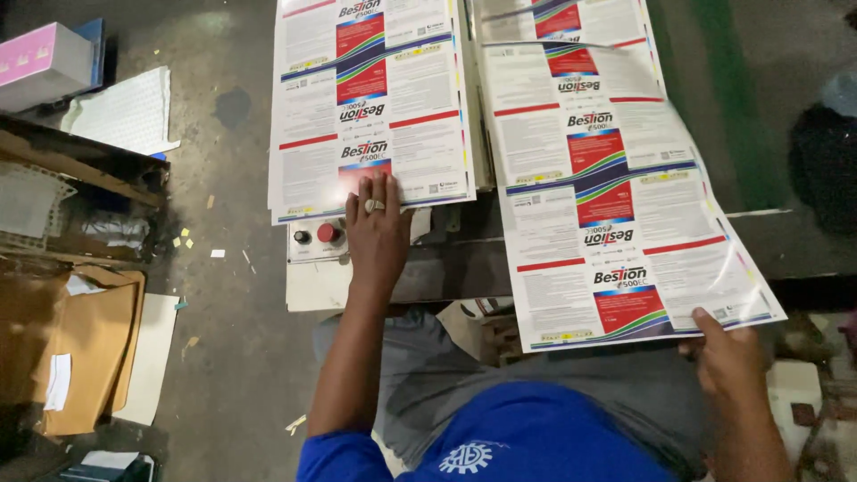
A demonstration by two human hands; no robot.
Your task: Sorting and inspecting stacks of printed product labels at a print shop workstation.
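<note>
My left hand, a ring on one finger, lies flat with its fingers on the near edge of a stack of glossy printed label sheets, white with red and blue blocks. My right hand pinches the near right corner of a single printed sheet, which is lifted and curling above a second stack further back. The held sheet slants toward me over my lap.
A small control box with a black and a red button sits below the left stack. Brown cardboard and a wooden shelf stand at left on the dark concrete floor. A pink box lies far left.
</note>
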